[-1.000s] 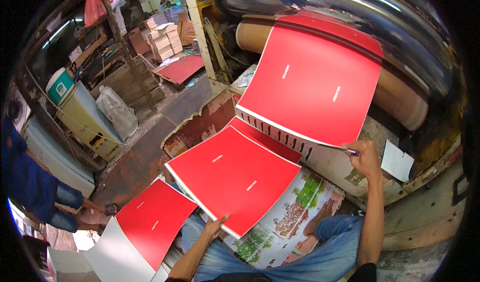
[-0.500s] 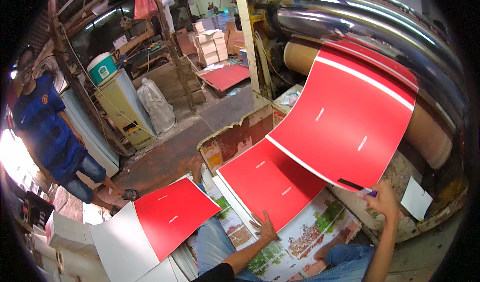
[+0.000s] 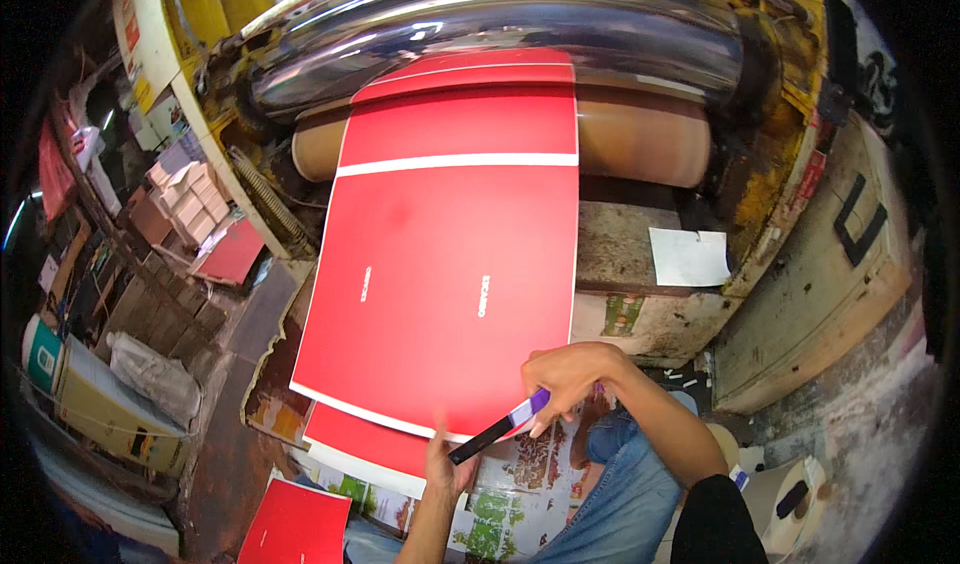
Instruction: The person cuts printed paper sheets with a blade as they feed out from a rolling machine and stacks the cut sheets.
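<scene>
- The right hand point(image 3: 568, 376), at lower centre, is closed around a slim tool point(image 3: 497, 428) with a purple grip and a dark blade; its fingers rest on the lower right edge of the red sheet point(image 3: 450, 284).
- The left hand point(image 3: 447, 461), just below, lies open and flat, fingers up against the sheet's bottom edge, holding nothing.
- The sheet is thin, glossy red card with white stripes, and fills the frame's centre. Its top curves up onto the rollers point(image 3: 500, 24) at the upper centre.
- Risk, as I judge it: the blade sits close to the left fingers, so a slip along the smooth card could nick them.
- Risk: the card is limp and slick; pulled unevenly, it could crease or skew against the roller.
- Risk: fingers or a sleeve near the turning metal could get caught.
- A second red sheet point(image 3: 365, 442) lies under the first, on printed paper point(image 3: 520, 494) across the lap.
- The upper roller is polished steel, the lower one tan and matte; the machine frame point(image 3: 790, 294) at right is grimy, chipped metal.
</scene>
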`<state>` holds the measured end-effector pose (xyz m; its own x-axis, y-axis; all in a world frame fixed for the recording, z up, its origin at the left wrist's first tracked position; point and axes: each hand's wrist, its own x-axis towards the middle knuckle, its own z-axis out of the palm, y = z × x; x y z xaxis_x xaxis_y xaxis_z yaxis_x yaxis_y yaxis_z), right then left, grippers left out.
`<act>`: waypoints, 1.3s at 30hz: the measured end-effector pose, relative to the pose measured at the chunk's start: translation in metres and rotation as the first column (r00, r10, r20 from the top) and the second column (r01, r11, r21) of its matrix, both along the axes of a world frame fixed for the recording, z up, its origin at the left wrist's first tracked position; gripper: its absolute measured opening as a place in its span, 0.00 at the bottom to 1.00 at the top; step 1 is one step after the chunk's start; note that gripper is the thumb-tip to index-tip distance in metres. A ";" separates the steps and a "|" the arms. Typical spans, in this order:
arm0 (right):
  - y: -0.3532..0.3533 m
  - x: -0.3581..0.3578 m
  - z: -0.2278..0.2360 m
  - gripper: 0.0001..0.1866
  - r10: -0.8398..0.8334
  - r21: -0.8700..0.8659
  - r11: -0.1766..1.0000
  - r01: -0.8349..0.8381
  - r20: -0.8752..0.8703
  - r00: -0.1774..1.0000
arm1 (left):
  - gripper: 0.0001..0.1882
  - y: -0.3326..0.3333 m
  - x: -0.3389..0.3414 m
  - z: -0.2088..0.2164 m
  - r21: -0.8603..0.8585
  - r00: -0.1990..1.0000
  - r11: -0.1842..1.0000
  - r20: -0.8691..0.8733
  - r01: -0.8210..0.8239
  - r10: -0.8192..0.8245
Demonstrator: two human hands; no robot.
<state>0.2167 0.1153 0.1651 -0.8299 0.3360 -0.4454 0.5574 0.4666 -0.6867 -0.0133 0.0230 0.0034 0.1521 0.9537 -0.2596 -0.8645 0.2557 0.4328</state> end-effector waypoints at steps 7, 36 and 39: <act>0.042 0.062 0.001 0.18 -0.768 -0.121 0.516 0.848 -0.504 0.396 | 0.25 -0.036 -0.009 0.008 -0.128 0.972 0.991 -0.236 -0.048 0.016; 0.055 0.077 -0.023 0.25 -0.272 0.629 0.184 0.755 -0.705 0.654 | 0.24 -0.171 -0.118 -0.048 -0.352 0.695 0.935 -0.681 -0.034 -0.231; 0.044 0.062 -0.015 0.23 -0.290 0.610 0.260 0.749 -0.690 0.663 | 0.22 -0.180 -0.156 -0.101 -0.345 0.711 0.935 -0.677 -0.077 -0.191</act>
<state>0.2784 0.1589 0.1497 -0.2996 0.7381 0.6045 0.7173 0.5921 -0.3673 -0.1696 -0.1574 -0.0977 -0.1470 0.7858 -0.6008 -0.3312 0.5332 0.7784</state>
